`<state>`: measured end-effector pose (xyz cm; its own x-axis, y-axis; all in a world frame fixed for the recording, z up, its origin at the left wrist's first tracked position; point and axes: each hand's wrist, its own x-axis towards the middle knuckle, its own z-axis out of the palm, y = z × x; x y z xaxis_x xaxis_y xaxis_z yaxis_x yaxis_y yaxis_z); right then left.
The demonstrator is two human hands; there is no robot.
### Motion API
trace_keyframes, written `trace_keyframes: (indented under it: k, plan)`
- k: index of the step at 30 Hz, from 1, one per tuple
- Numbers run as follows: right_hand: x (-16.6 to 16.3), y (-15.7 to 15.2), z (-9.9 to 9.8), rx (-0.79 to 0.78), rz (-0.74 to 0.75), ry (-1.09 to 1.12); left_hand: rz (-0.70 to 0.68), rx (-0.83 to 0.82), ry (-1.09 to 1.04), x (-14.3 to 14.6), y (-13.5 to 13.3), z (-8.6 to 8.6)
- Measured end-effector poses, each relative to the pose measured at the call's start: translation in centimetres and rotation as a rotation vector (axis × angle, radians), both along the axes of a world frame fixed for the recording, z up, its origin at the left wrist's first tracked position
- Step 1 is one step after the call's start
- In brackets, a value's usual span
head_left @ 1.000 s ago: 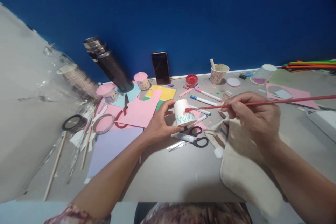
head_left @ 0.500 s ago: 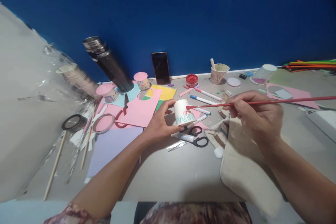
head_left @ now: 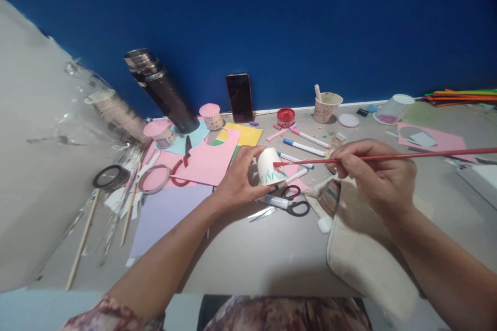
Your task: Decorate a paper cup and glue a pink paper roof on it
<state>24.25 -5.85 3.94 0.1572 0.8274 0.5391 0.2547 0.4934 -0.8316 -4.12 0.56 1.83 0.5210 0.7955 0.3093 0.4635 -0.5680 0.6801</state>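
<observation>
My left hand (head_left: 237,181) is wrapped round a small white paper cup (head_left: 269,167), held on its side just above the table, with green zigzag lines near its rim. A long red paintbrush (head_left: 388,156) is pinched in my right hand (head_left: 373,173). Its tip touches the cup's side, where red marks show. Black-handled scissors (head_left: 289,206) and a clear glue tube lie right under the cup.
Pink, yellow and lilac paper sheets (head_left: 207,158) lie to the left, with tape rolls (head_left: 111,177) and wooden sticks. A black flask (head_left: 163,92), phone (head_left: 239,97), red paint pot (head_left: 285,116), markers (head_left: 305,147) and cups stand by the blue wall. A cloth pouch (head_left: 361,253) lies under my right wrist.
The cup has been turned slightly in my left hand and the brush tip has moved a little along its side. The whole view has shifted slightly.
</observation>
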Motion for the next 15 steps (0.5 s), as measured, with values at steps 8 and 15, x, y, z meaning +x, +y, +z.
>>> trace_keyframes:
  k: [8,15]
  plan:
    - [-0.16,-0.15,0.06,0.011,0.021,-0.031,-0.009,-0.005,0.014,0.05,0.01,-0.10]
    - [-0.29,-0.17,0.27,-0.007,0.011,-0.104,0.008,-0.038,0.011,0.16,-0.29,0.28]
